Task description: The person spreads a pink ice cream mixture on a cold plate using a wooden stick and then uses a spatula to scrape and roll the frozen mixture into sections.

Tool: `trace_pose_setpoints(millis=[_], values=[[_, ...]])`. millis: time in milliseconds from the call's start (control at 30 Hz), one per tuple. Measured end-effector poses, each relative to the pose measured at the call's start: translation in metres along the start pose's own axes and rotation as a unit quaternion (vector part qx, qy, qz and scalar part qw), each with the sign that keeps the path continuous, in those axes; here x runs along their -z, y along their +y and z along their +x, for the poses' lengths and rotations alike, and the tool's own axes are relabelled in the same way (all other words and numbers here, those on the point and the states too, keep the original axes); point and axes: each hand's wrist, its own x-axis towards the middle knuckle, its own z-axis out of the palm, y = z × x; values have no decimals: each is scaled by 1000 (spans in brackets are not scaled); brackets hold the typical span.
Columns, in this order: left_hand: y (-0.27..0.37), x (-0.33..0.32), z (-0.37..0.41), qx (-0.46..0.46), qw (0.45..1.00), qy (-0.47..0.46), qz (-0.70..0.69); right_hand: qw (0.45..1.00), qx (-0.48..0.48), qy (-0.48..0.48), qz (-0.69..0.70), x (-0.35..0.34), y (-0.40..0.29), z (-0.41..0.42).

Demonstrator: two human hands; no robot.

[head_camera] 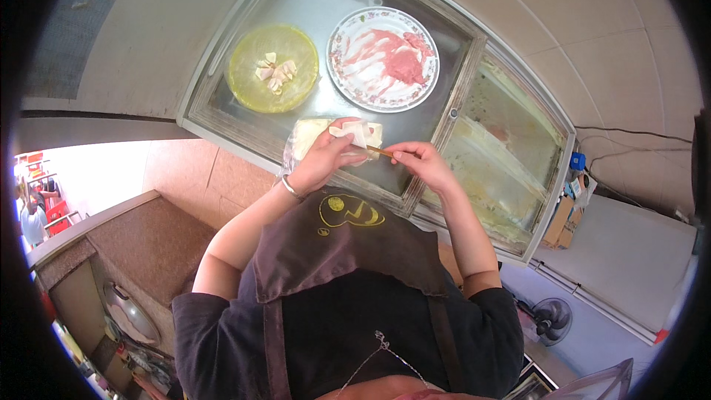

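In my left hand [328,150] I hold a thin pale dough wrapper [355,132], partly folded. My right hand [419,161] grips a slim brown stick [380,150], whose far end meets the wrapper. Under my left hand lies a stack of wrappers [309,134] in a clear plastic bag. Beyond it, a yellow-green round basin [244,75] contains several small folded dumplings [276,72]. To its right, a white plate [340,75] with a flowered rim bears pink minced meat filling [405,66], smeared across it and heaped toward the right.
Everything stands on the glass sliding lid [328,97] of a chest freezer; a second glass panel [494,161] adjoins on the right. Further right are a cardboard box [561,222] and a fan [550,319]. At lower left sits a metal wok lid [130,314]; people appear beyond the left opening.
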Motion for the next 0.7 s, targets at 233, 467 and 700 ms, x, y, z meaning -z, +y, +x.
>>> trace_pose_setpoints(millis=[233,467,700], values=[[12,19,19,-172,844,32,507,997,64,1,-53,19,-12,20],[64,25,29,-286,794,170,509,891,172,329,-261,71,6,71],[94,71,30,-199,927,186,257,887,224,320,-245,75,22,78]])
